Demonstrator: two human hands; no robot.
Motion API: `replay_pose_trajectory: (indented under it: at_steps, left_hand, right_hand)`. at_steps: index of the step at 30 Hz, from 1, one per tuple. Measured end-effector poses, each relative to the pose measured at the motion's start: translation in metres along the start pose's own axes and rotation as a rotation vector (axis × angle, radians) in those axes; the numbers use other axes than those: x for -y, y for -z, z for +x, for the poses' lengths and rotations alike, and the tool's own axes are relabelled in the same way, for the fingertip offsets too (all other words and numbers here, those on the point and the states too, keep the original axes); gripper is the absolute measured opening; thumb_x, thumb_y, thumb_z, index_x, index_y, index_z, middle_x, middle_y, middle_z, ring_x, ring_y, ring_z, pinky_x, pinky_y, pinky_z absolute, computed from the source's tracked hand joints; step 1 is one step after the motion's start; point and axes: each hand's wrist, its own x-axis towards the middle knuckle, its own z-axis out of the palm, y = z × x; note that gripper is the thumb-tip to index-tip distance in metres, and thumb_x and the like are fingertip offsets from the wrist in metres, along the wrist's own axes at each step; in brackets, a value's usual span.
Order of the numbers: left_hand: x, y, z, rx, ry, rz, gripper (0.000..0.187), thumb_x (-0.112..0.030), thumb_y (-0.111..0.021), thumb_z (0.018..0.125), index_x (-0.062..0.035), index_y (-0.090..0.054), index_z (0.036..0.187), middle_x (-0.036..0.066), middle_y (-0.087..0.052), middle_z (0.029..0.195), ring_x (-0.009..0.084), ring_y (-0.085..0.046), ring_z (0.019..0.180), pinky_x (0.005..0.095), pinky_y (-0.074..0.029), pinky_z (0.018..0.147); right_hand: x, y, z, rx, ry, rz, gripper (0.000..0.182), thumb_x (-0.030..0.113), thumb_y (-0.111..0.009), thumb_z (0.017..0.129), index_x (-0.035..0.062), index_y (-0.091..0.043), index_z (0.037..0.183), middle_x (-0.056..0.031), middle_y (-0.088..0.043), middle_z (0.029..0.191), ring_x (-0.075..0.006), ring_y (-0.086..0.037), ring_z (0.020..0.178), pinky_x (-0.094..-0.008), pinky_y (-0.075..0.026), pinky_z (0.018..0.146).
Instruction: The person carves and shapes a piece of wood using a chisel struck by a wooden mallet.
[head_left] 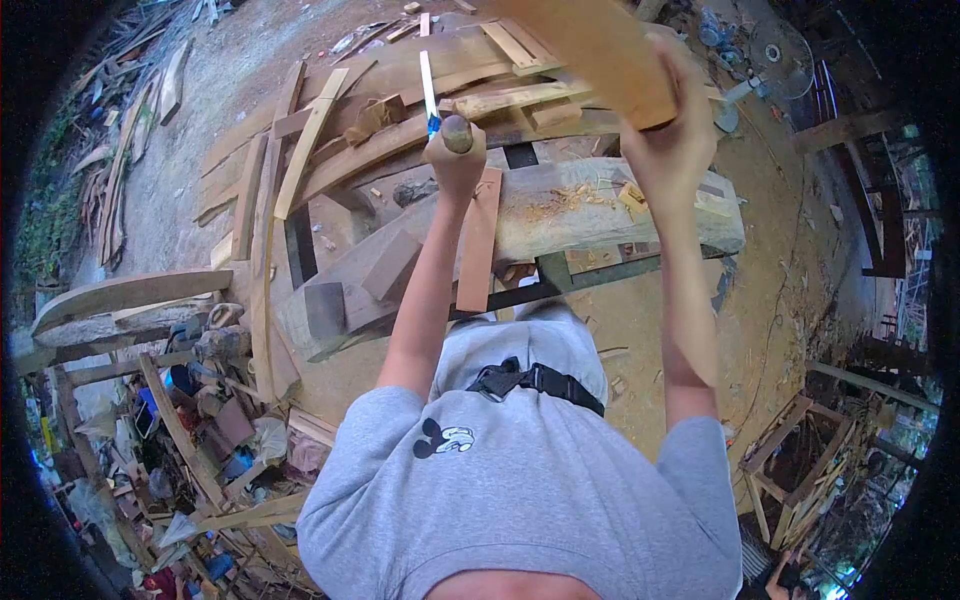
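In the head view, my left hand (458, 168) is closed around a tool with a rounded wooden handle end (457, 134) facing up at me. A narrow pale strip with blue at its base (428, 90) shows just beyond that fist. My right hand (682, 140) is raised at the upper right, wrapped round a thick wooden block (610, 60), which is smeared by motion and runs out of the top of the view. Below both hands lies a heavy timber beam (540, 235) with wood shavings (570, 208) on it. A reddish board (480, 245) crosses the beam under my left forearm.
Planks and offcuts (330, 150) are piled beyond the beam on the left. A curved board (130, 295) rests at far left, above a cluttered heap (220, 430). A wooden frame (800, 460) stands at lower right. A round fan guard (775, 60) is at upper right.
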Motion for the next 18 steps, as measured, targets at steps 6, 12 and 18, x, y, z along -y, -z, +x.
replay_pose_trajectory:
  at_steps: [6,12,18]
  left_hand:
    - [-0.003,0.000,0.004,-0.044,0.038,-0.023,0.012,-0.003,-0.056,0.067,-0.0015,-0.047,0.058,0.009,-0.049,0.049,0.0158,-0.048,0.044,0.0279,-0.039,0.045]
    - [0.000,0.005,0.006,-0.041,0.110,-0.112,0.018,-0.006,-0.057,0.070,-0.0016,-0.044,0.057,0.006,-0.044,0.048,0.0129,-0.043,0.043,0.0274,-0.038,0.045]
    - [0.009,0.004,-0.002,0.027,0.196,-0.104,0.020,-0.006,-0.055,0.072,-0.0019,-0.043,0.056,0.005,-0.041,0.047,0.0129,-0.040,0.042,0.0281,-0.035,0.043]
  right_hand:
    - [0.008,-0.012,-0.030,0.142,-0.163,0.131,0.055,0.006,-0.069,0.059,0.0069,-0.047,0.109,-0.0097,-0.056,0.095,-0.0224,-0.054,0.087,-0.0323,-0.043,0.077]
    - [0.017,0.010,0.001,0.137,0.035,-0.117,0.075,0.004,-0.070,0.055,0.0123,-0.040,0.123,-0.0100,-0.055,0.100,-0.0308,-0.054,0.087,-0.0377,-0.044,0.077]
    - [0.009,-0.024,-0.018,-0.208,-0.341,0.585,0.054,0.008,-0.073,0.059,0.0068,-0.050,0.108,-0.0067,-0.055,0.095,-0.0146,-0.050,0.096,-0.0341,-0.039,0.084]
